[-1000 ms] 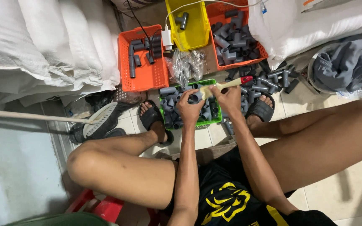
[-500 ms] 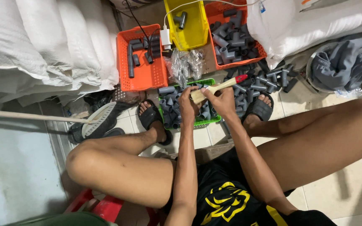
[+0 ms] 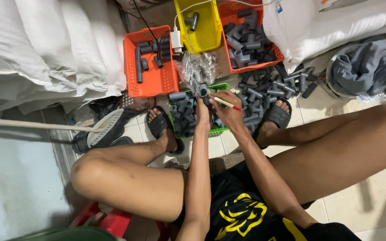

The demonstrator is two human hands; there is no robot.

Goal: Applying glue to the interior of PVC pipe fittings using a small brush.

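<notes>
Only the one head view here, looking straight down at someone sitting low with knees spread. The left hand [image 3: 203, 111] is clenched around a grey pipe fitting [image 3: 203, 91], holding it up with its open end facing the camera, right above the green basket [image 3: 220, 130] that sits on the floor between the feet. The right hand [image 3: 228, 111] is pinching a thin pale stick with a red tip [image 3: 225, 102], with the pale end just beside the fitting's mouth and the red tip pointing off to the right. The two hands are pretty much touching.

The green basket is full of more grey fittings. Both feet are in black sandals [image 3: 161, 124], one on each side of it. Just past the basket there's a clear plastic bag [image 3: 197, 68] with small shiny bits in it; can't tell what they are. Behind that is an orange crate [image 3: 153, 80] with a few grey pipe pieces, a yellow bin [image 3: 211, 33] with one elbow fitting, and another orange crate [image 3: 273, 56] packed with fittings, plus a loose heap of them on the tile floor [image 3: 264, 87]. There are white sacks [image 3: 45, 44] along the left and a grey cloth [image 3: 367, 67] off to the right. A red stool [image 3: 108, 218] pokes out under the left thigh.
</notes>
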